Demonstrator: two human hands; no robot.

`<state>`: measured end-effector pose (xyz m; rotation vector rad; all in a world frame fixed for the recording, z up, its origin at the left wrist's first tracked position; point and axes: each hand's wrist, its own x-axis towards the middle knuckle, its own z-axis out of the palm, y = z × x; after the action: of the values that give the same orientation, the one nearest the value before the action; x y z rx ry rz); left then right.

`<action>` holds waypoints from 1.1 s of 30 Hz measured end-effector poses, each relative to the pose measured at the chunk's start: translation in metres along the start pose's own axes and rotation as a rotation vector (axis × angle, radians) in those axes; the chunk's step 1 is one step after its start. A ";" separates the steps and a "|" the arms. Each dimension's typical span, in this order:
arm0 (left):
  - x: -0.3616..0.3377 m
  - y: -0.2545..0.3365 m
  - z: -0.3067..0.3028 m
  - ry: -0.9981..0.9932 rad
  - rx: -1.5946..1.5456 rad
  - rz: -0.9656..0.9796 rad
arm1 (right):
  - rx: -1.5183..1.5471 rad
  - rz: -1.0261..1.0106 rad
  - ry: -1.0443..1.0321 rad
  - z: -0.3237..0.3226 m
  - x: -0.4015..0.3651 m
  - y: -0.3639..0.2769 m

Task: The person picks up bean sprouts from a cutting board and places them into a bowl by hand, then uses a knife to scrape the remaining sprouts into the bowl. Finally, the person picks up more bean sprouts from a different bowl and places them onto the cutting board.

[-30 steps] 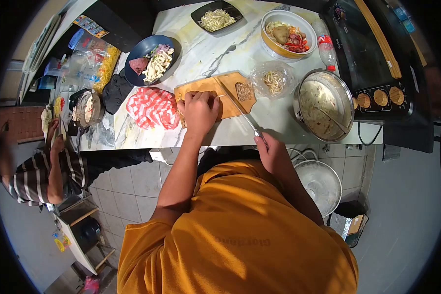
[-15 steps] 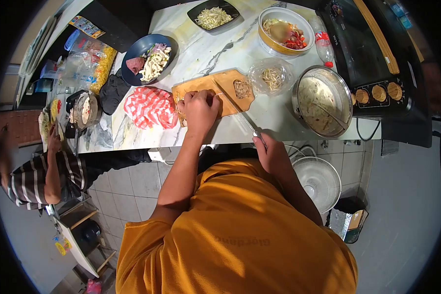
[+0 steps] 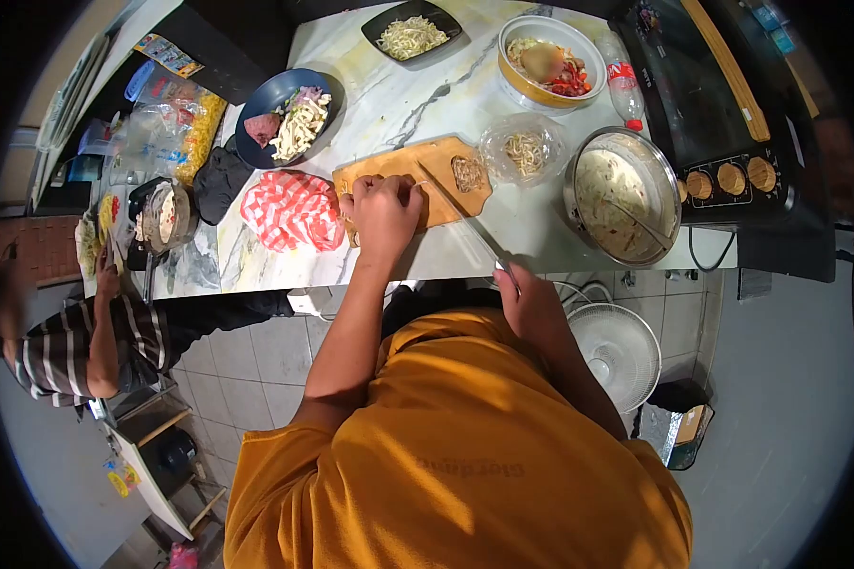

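My left hand (image 3: 385,211) is over the left part of the wooden cutting board (image 3: 427,158), fingers curled down; what lies under the fingertips is small, pale and mostly hidden. My right hand (image 3: 522,295) grips the handle of a long knife (image 3: 473,231), whose blade slants up and left over the board. At the board's right end lies a small pile of thin brownish strips (image 3: 467,173). Just right of the board is a clear plastic bag (image 3: 525,152) with bean sprouts. A red-and-white checked bundle (image 3: 292,211) lies left of the board.
A dark blue plate (image 3: 250,142), a black sprout dish (image 3: 375,24), a yellow-sided bowl (image 3: 533,92), a bottle (image 3: 625,87) and a metal bowl with batter (image 3: 579,211) surround the work area. A co-worker (image 3: 95,351) is at the left; a stove (image 3: 702,123) stands right.
The knife tip has shifted slightly right and the blade is a little steeper. My left hand has moved only slightly, still curled over the board.
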<state>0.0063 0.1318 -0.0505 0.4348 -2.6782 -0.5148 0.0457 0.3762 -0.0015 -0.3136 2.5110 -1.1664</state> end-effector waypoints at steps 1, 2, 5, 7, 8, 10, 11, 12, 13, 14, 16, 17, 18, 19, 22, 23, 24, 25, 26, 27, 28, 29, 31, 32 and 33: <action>0.001 -0.002 0.000 0.037 -0.009 0.024 | -0.006 0.034 0.002 -0.003 -0.005 -0.001; 0.002 -0.004 -0.001 0.038 -0.008 0.024 | -0.010 0.071 0.003 -0.005 -0.008 -0.002; 0.011 -0.005 -0.008 -0.006 -0.027 0.017 | 0.024 0.116 -0.032 -0.013 -0.012 0.002; 0.022 -0.009 -0.008 -0.013 -0.042 0.020 | 0.044 0.144 -0.029 -0.017 -0.015 -0.003; 0.029 -0.010 -0.009 0.021 -0.063 0.046 | 0.057 0.167 -0.033 -0.020 -0.015 -0.005; 0.047 -0.011 -0.008 0.013 -0.084 0.025 | 0.073 0.169 -0.012 -0.022 -0.017 -0.002; 0.058 -0.013 -0.007 0.000 -0.101 -0.005 | 0.088 0.174 -0.003 -0.022 -0.017 -0.001; 0.071 -0.015 -0.004 0.005 -0.101 0.000 | 0.090 0.170 0.003 -0.023 -0.018 -0.001; 0.086 -0.017 0.000 0.015 -0.116 0.010 | 0.115 0.173 0.009 -0.023 -0.018 0.000; 0.103 -0.019 0.004 0.025 -0.130 0.019 | 0.139 0.176 0.014 -0.024 -0.018 0.000; 0.139 -0.023 0.013 0.022 -0.178 -0.004 | 0.153 0.170 0.006 -0.027 -0.019 0.001; 0.158 -0.024 0.018 0.008 -0.213 -0.032 | 0.166 0.171 -0.003 -0.028 -0.020 0.001; 0.176 -0.023 0.020 0.024 -0.190 -0.023 | 0.164 0.166 0.002 -0.029 -0.021 0.000; 0.193 -0.018 0.020 0.011 -0.173 -0.081 | 0.176 0.182 0.000 -0.030 -0.021 -0.001; 0.235 -0.006 0.024 0.041 -0.129 -0.076 | 0.205 0.213 -0.001 -0.031 -0.022 -0.006; 0.248 -0.004 0.028 0.016 -0.053 -0.059 | 0.228 0.237 -0.010 -0.032 -0.021 -0.007; 0.257 -0.003 0.033 -0.010 0.025 -0.044 | 0.210 0.243 -0.035 -0.033 -0.020 -0.009; 0.265 -0.004 0.037 -0.009 0.019 -0.040 | 0.207 0.244 -0.029 -0.033 -0.019 -0.010; 0.271 -0.006 0.040 -0.025 -0.011 -0.054 | 0.208 0.243 -0.035 -0.032 -0.018 -0.010; 0.272 -0.005 0.038 -0.041 -0.039 -0.072 | 0.208 0.241 -0.044 -0.032 -0.017 -0.010; 0.269 -0.007 0.034 -0.040 -0.041 -0.076 | 0.204 0.241 -0.046 -0.030 -0.016 -0.010; 0.265 -0.010 0.030 -0.022 -0.090 -0.090 | 0.216 0.234 -0.031 -0.029 -0.014 -0.009; 0.245 -0.019 0.013 -0.006 -0.131 -0.122 | 0.225 0.229 -0.035 -0.029 -0.012 -0.010; 0.231 -0.027 0.003 -0.048 -0.178 -0.112 | 0.212 0.243 -0.038 -0.030 -0.010 -0.012; 0.215 -0.036 -0.006 -0.088 -0.225 -0.104 | 0.199 0.255 -0.044 -0.030 -0.007 -0.013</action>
<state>-0.1728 0.0197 0.0054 0.4968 -2.6498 -0.8741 0.0405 0.3907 0.0281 0.0322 2.2915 -1.2736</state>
